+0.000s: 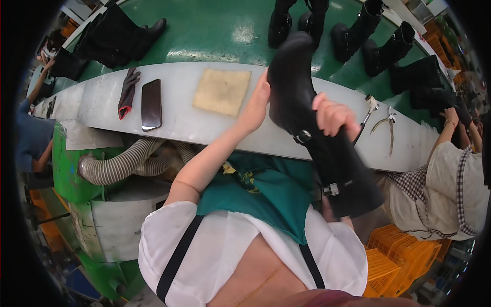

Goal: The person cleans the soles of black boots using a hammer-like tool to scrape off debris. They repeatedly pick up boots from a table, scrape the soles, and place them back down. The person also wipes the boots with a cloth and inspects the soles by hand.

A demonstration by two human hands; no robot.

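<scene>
The pale, smooth counter [179, 125] curves across the view, its middle blocked by the black boot. Beyond it lies a glossy green surface [215, 36] with other boots [117, 38] on it, some cut off by the top edge. At right, a person in beige [450, 184] is cropped by the dark rim.

The black boot [327, 153] is held over the counter's near edge, toe away from the wearer, its smooth leather crossed by buckled straps; the shaft's lower end is blurred. Orange slatted crates [404, 256] stand below, and a ribbed hose [120, 166] bends under the counter.

The right hand [335, 115] grips the ankle, its forearm mostly behind the shaft. The left hand [257, 105] holds the foot's side, fingers partly hidden.

On the counter are a yellowish square pad [221, 92], a dark phone [151, 105], a crumpled grey glove [129, 92] with red cuff, and pliers [391, 120].
</scene>
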